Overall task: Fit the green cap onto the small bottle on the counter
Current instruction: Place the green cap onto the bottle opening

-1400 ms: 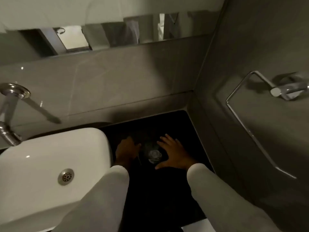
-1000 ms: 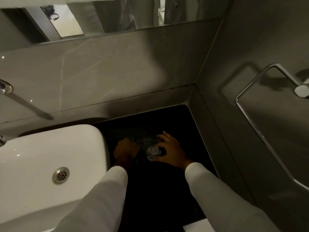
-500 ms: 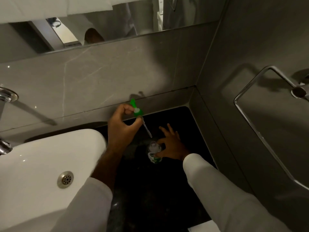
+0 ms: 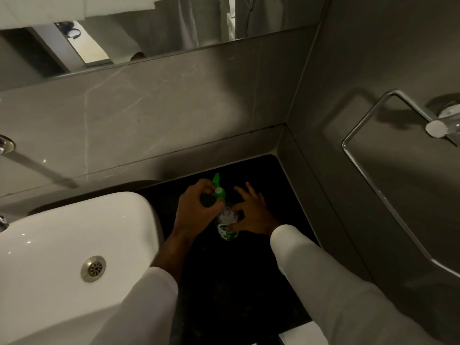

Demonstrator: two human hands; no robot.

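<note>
A small clear bottle (image 4: 227, 227) with a green and white label stands upright on the black counter (image 4: 236, 282). My right hand (image 4: 251, 212) grips it from the right with thumb and forefinger, the other fingers spread. My left hand (image 4: 196, 210) is shut on the green pump cap (image 4: 218, 190), held just above the bottle's mouth. The cap's nozzle points away from me. Its tube goes down into the bottle's neck, partly hidden by my fingers.
A white basin (image 4: 62, 245) with a metal drain (image 4: 93, 268) fills the left. Grey tiled walls close the counter at the back and right. A chrome towel ring (image 4: 368, 175) hangs on the right wall. A mirror (image 4: 149, 26) runs along the top.
My left hand has come down with the green cap from high above the counter to the bottle's mouth. My right hand keeps its hold on the bottle.
</note>
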